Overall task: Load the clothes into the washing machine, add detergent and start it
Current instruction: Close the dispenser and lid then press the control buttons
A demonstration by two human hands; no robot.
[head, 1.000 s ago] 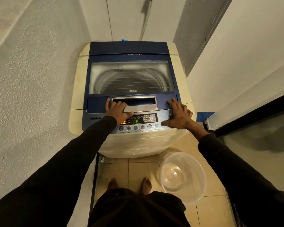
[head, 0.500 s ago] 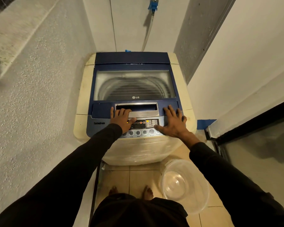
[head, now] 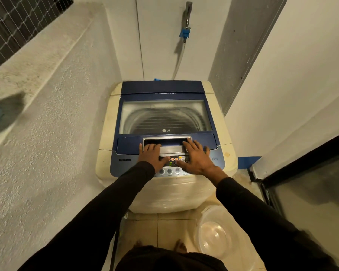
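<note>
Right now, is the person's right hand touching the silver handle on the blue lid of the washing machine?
Touching. The head view shows the right hand flat, its straight fingers lying on the silver lid handle, no gap visible.

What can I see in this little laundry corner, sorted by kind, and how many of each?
Washing machine: 1
Clear plastic basin on the floor: 1
Wall tap with blue fitting: 1
Hands on the machine's lid, left hand and right hand: 2
Total: 5

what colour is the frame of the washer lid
Dark blue, framing a clear window; the lid shows best in the head view.
</note>
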